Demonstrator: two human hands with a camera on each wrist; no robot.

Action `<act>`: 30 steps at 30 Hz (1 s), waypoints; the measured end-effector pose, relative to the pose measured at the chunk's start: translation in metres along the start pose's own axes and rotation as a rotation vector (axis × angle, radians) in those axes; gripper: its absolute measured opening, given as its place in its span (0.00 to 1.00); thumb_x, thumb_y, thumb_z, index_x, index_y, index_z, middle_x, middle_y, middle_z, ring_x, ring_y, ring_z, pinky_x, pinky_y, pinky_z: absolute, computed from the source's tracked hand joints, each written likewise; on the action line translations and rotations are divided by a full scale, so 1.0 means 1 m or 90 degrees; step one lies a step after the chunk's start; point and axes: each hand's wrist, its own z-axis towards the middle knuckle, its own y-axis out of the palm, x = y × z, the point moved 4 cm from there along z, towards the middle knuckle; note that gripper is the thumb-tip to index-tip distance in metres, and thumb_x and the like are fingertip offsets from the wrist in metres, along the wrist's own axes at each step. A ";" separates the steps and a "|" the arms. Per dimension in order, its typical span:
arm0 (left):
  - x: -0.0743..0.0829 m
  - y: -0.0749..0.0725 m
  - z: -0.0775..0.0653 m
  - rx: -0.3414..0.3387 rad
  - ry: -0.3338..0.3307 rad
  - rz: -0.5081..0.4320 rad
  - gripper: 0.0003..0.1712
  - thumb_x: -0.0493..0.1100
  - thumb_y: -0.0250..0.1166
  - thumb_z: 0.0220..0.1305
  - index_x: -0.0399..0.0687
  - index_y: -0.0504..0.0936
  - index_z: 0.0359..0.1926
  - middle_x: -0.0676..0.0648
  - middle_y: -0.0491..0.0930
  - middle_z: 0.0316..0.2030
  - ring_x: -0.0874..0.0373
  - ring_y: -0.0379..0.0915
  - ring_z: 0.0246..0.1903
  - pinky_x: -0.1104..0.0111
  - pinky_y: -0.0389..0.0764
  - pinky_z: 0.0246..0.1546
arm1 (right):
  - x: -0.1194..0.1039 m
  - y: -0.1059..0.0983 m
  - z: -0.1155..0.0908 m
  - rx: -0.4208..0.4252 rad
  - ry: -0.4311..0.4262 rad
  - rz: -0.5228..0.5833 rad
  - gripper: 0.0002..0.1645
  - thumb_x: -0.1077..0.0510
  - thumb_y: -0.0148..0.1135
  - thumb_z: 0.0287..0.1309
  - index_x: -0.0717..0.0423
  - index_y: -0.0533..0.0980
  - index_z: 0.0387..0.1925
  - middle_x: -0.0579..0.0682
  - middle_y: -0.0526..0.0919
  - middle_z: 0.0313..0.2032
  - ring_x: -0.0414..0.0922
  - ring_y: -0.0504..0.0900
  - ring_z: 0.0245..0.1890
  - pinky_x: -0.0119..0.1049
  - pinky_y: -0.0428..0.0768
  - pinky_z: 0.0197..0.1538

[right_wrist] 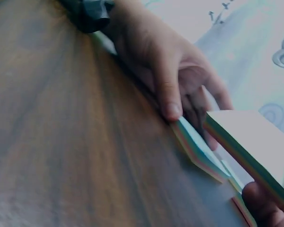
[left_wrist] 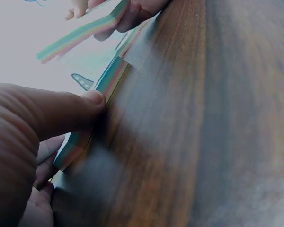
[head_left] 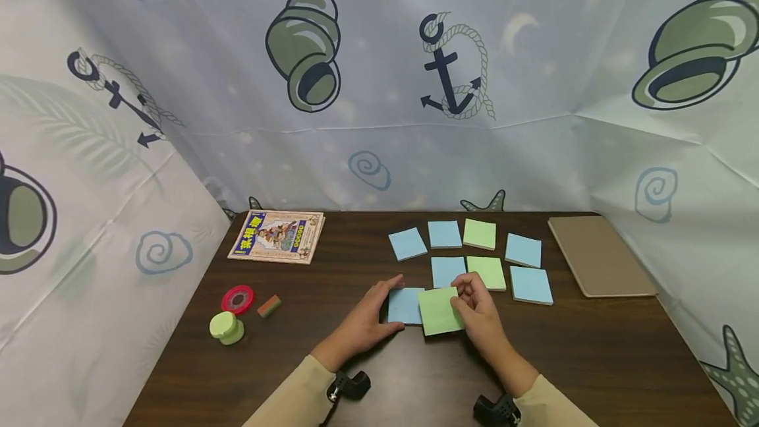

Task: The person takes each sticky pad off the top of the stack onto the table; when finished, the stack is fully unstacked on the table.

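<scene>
Near the table's front, my left hand (head_left: 369, 316) grips a blue sticky note pad (head_left: 406, 306) by its left side, thumb at the near edge and fingers at the far edge. This pad lies flat on the table. My right hand (head_left: 483, 318) pinches a light green sticky note pad (head_left: 440, 312) at its right edge. In the right wrist view the green pad (right_wrist: 255, 139) is tilted and held above the table, beside the blue pad (right_wrist: 199, 149). Striped coloured layers show along the sides of both pads in the left wrist view.
Behind the hands lie several blue pads (head_left: 444, 234) and two green pads (head_left: 479, 234). A tan board (head_left: 601, 259) is at the right. To the left are a booklet (head_left: 276, 236), a red ring (head_left: 238, 299), a small striped block (head_left: 269, 306) and a pale green round object (head_left: 226, 327).
</scene>
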 end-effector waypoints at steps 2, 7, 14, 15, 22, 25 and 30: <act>-0.001 0.000 -0.001 -0.001 -0.006 -0.004 0.55 0.41 0.81 0.65 0.50 0.59 0.86 0.49 0.74 0.75 0.53 0.70 0.74 0.50 0.75 0.73 | -0.002 -0.005 0.001 0.007 -0.029 -0.011 0.16 0.76 0.57 0.71 0.70 0.75 0.57 0.58 0.78 0.41 0.37 0.72 0.30 0.32 0.73 0.34; -0.001 0.001 -0.001 -0.002 -0.006 0.003 0.55 0.42 0.81 0.65 0.51 0.59 0.86 0.50 0.73 0.75 0.53 0.71 0.73 0.51 0.77 0.72 | -0.005 -0.019 -0.003 0.006 -0.071 -0.086 0.11 0.71 0.59 0.76 0.60 0.86 0.47 0.59 0.85 0.45 0.44 0.81 0.41 0.30 0.80 0.42; 0.001 -0.001 -0.001 0.001 -0.005 0.005 0.56 0.42 0.81 0.65 0.51 0.60 0.86 0.49 0.74 0.75 0.53 0.71 0.73 0.50 0.76 0.73 | -0.002 -0.029 -0.006 0.037 -0.061 -0.122 0.12 0.68 0.60 0.77 0.54 0.88 0.46 0.54 0.86 0.44 0.41 0.80 0.39 0.30 0.78 0.40; 0.001 -0.001 -0.002 0.000 -0.005 0.003 0.56 0.42 0.81 0.65 0.50 0.60 0.86 0.49 0.74 0.75 0.53 0.71 0.73 0.50 0.76 0.73 | -0.001 -0.029 -0.005 0.041 -0.069 -0.132 0.12 0.69 0.61 0.77 0.54 0.88 0.45 0.54 0.87 0.43 0.41 0.80 0.38 0.29 0.78 0.39; 0.002 -0.003 -0.001 0.007 0.001 0.004 0.55 0.42 0.81 0.65 0.48 0.60 0.85 0.48 0.74 0.75 0.51 0.71 0.73 0.50 0.77 0.71 | 0.001 -0.026 0.001 0.065 -0.070 -0.252 0.14 0.67 0.64 0.75 0.45 0.89 0.43 0.46 0.88 0.39 0.37 0.77 0.36 0.30 0.75 0.40; 0.001 -0.004 0.000 0.005 -0.005 0.005 0.55 0.42 0.81 0.65 0.49 0.60 0.86 0.50 0.74 0.75 0.52 0.71 0.73 0.51 0.76 0.72 | 0.004 -0.025 0.003 0.057 -0.049 -0.315 0.15 0.65 0.66 0.73 0.40 0.89 0.46 0.40 0.85 0.36 0.36 0.74 0.39 0.34 0.72 0.42; 0.002 -0.001 0.000 -0.006 -0.014 0.001 0.55 0.43 0.81 0.65 0.50 0.60 0.86 0.51 0.74 0.75 0.54 0.71 0.73 0.51 0.76 0.72 | 0.006 -0.025 0.002 0.040 -0.060 -0.371 0.11 0.61 0.75 0.67 0.44 0.87 0.48 0.41 0.75 0.31 0.39 0.68 0.38 0.36 0.67 0.41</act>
